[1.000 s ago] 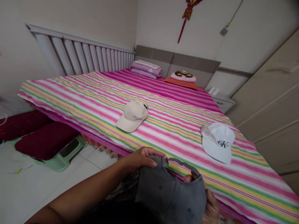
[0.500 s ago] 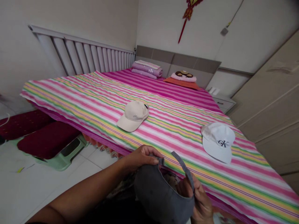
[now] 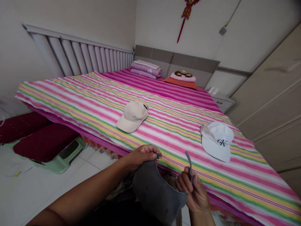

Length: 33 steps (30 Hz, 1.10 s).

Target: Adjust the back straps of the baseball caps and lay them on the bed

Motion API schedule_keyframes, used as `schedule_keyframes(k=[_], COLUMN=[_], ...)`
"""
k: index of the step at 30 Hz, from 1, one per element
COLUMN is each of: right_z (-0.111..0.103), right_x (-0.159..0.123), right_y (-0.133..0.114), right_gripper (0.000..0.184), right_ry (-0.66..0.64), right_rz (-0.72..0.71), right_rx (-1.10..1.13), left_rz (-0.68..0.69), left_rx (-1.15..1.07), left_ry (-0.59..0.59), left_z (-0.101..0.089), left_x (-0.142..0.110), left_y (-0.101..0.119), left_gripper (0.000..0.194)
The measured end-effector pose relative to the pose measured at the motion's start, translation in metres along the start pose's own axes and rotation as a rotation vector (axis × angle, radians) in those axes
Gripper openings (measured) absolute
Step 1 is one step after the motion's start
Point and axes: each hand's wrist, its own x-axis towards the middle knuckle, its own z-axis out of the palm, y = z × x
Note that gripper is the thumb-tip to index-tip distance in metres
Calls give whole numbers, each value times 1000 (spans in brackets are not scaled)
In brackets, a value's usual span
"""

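A dark grey cap (image 3: pixel 157 191) is held low in front of me, its back opening facing up. My left hand (image 3: pixel 144 156) pinches the cap's edge beside a small square metal buckle (image 3: pixel 158 156). On the other side, my right hand (image 3: pixel 192 188) is closed round the base of the cap's grey strap (image 3: pixel 189 161), whose free end sticks up. Strap and buckle are apart. Beyond my hands, a beige cap (image 3: pixel 133 116) rests on the striped bedspread. A white cap (image 3: pixel 217 140) with dark letters lies on it farther right.
The striped bedspread (image 3: pixel 77 94) covers the near part of the bed. Folded purple bedding (image 3: pixel 145 69) and a pink folded item (image 3: pixel 182 77) lie by the headboard (image 3: pixel 157 56). Stools with dark red tops (image 3: pixel 44 141) stand at left. A wardrobe (image 3: pixel 270 103) is at right.
The strap has come out of the buckle. My right hand has drawn it away to the right and shifted its grip, while my left hand stays on the buckle side.
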Motion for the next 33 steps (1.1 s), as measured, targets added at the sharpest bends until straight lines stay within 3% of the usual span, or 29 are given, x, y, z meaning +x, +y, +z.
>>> schedule_keyframes(k=[6,11,19,26,33], right_z=[11,16,34,49,52], right_x=[15,22,34,40,38], right_y=[-14,-16,-10,-1,2], right_gripper=[11,11,11,20,23], right_ry=[-59,-101,-104,63,105], right_rz=[34,45,112,195,238], right_rx=[48,27,35,-164,-288], left_rz=[4,10,-3,41,34], left_rx=[14,13,72,82,52], left_ry=[32,22,-87,-112,-109], left_z=[2,5,10,12,7], left_x=[4,4,6,11,12], left_y=[3,8,9,4,1], left_gripper=[31,30,28,27,27])
